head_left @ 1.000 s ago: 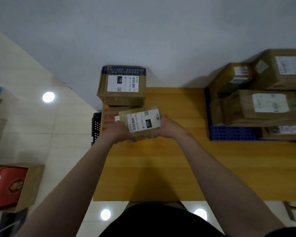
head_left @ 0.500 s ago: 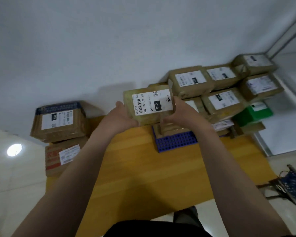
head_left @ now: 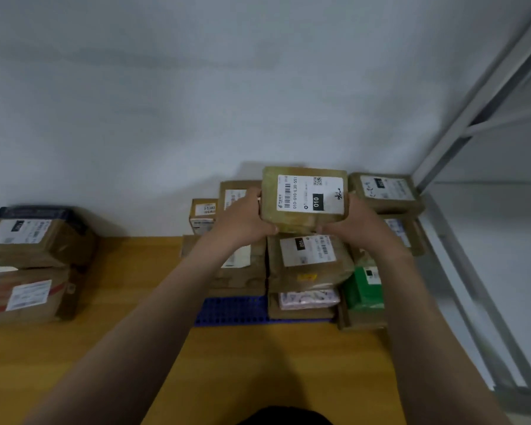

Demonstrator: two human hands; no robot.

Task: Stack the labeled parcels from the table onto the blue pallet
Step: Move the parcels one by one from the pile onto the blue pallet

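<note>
The olive-brown cardboard parcel with a white 010 label (head_left: 304,197) now hangs over the middle of the blue plastic pallet (head_left: 230,309), no longer at its left edge. The left hand (head_left: 242,222) and right hand (head_left: 354,223) clasp its ends; only lowering remains.

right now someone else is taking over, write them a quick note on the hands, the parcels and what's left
Left hand and right hand grip opposite sides of one parcel marked 010, label up.
It is over the blue pallet, above a labeled box stacked there; whether they touch I cannot tell.
Done: many boxes sit on the pallet.
Left: set this parcel down, then bring the upper box and the lower box under it from the left end of the table.
</note>
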